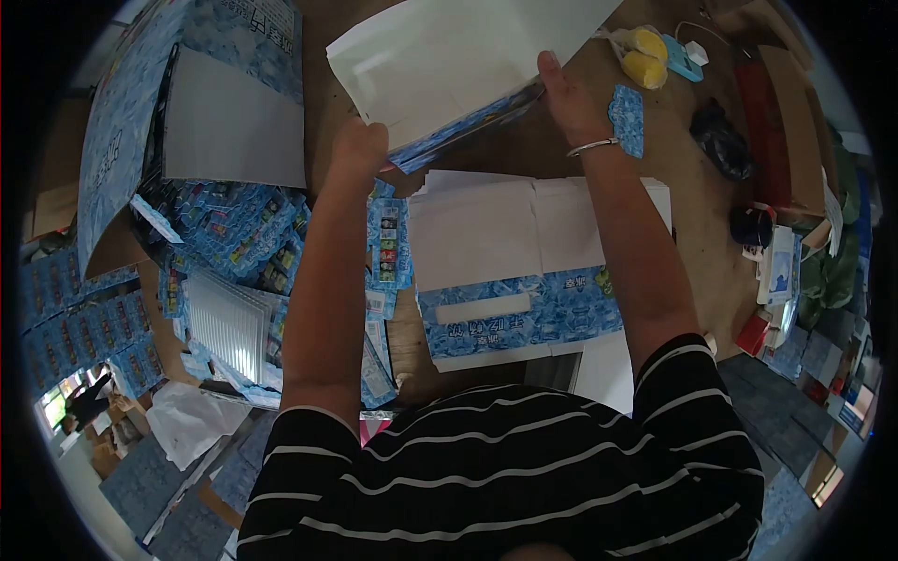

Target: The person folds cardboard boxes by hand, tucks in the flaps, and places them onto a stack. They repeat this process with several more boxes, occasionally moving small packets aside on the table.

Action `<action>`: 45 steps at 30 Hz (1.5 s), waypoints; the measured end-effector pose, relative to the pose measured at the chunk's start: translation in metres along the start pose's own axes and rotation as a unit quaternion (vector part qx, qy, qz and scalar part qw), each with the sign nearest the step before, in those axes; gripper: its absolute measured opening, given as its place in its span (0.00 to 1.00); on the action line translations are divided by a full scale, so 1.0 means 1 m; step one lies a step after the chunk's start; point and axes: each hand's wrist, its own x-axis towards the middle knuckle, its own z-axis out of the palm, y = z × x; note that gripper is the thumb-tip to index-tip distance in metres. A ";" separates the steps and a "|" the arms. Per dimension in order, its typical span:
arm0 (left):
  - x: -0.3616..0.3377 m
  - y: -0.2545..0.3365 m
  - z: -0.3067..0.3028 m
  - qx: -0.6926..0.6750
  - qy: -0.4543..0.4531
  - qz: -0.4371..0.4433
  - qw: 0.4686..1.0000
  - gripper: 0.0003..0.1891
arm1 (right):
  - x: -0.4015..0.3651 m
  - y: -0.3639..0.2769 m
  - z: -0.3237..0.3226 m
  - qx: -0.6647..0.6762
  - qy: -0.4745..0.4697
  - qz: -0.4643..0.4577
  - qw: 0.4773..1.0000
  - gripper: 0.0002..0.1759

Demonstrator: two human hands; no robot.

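At the far side of the table I hold a white cardboard box [449,70] with a blue printed edge, tilted. My left hand [363,145] is closed on its near left corner, fingers curled. My right hand [566,98] grips the right end, thumb up along the side and the other fingers hidden. Below my forearms lies a stack of flat cardboard box blanks [505,229], white with a blue printed band. Left of it are blue printed packets [386,241], partly behind my left forearm.
A large blue carton [234,112] at the left stands by a heap of blue packets [234,229] and a stack of clear plastic trays [224,323]. On the right lie yellow rolls [644,61], a blue card [627,120], a black plastic bag [720,140] and an open brown carton [790,131].
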 end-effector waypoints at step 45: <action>-0.269 0.009 0.049 -0.038 -0.358 0.198 0.912 0.49 | -0.367 -0.077 -0.157 0.374 -0.408 -0.275 0.786 0.35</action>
